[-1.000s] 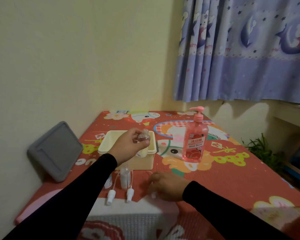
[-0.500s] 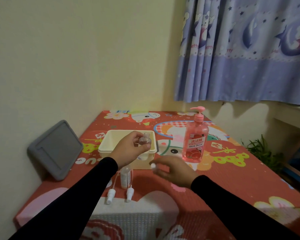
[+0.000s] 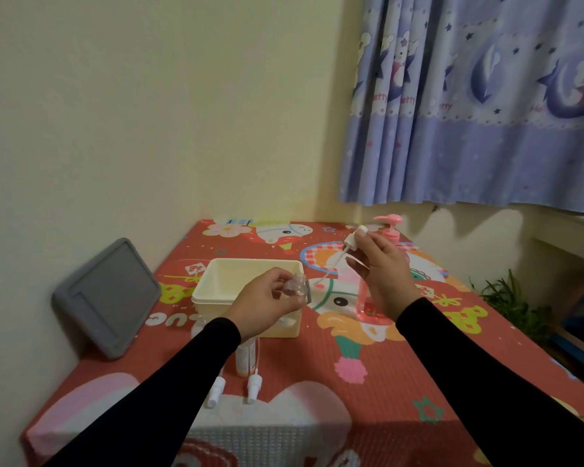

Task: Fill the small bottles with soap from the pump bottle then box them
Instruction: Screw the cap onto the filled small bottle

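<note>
Head view: left hand [image 3: 267, 306] pinches a small bottle [image 3: 294, 287] by its body, neck open, over the cream box [image 3: 250, 291] near the mat's far left edge. Right hand [image 3: 380, 269] pinches a spray cap [image 3: 353, 238] with its tube dangling — pump bottle [image 3: 390, 237] just behind. Step looks like capping. Next: thread the tube into the neck, then twist.

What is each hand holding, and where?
Left hand grips a small clear bottle by its body; right hand pinches a white spray cap at its head.
</note>
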`<state>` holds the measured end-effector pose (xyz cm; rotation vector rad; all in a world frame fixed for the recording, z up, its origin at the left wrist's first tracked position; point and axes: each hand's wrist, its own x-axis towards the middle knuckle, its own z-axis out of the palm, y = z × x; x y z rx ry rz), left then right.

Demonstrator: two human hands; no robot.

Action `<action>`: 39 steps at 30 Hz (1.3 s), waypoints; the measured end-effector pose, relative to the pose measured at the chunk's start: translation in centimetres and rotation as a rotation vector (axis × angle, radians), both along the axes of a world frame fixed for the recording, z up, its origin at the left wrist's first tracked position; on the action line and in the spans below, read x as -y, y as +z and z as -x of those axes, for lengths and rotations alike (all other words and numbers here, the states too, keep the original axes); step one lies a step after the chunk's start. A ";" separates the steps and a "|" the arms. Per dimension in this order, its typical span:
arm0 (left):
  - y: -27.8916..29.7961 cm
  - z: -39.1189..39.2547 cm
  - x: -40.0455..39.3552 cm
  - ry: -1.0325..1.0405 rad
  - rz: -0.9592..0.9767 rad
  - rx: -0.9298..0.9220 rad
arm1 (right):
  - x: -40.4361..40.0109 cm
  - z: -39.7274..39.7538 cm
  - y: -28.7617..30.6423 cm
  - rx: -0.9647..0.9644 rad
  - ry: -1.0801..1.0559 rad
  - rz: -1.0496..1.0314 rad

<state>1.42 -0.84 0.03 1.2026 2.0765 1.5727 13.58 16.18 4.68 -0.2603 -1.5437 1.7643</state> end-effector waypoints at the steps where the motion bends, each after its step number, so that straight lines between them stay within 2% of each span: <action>1: -0.1 0.0 -0.1 -0.006 0.000 0.000 | 0.0 0.1 0.1 -0.013 0.004 0.034; 10: -0.1 -0.5 -0.6 -0.032 0.033 -0.003 | 0.2 0.8 0.0 -0.003 -0.003 0.024; 24: 0.3 -1.0 -1.5 -0.083 -0.007 -0.007 | 1.1 1.4 -2.3 0.178 0.100 -0.213; 39: 0.5 -1.0 -1.6 -0.120 -0.053 0.032 | 1.2 1.3 -2.3 0.213 0.266 -0.204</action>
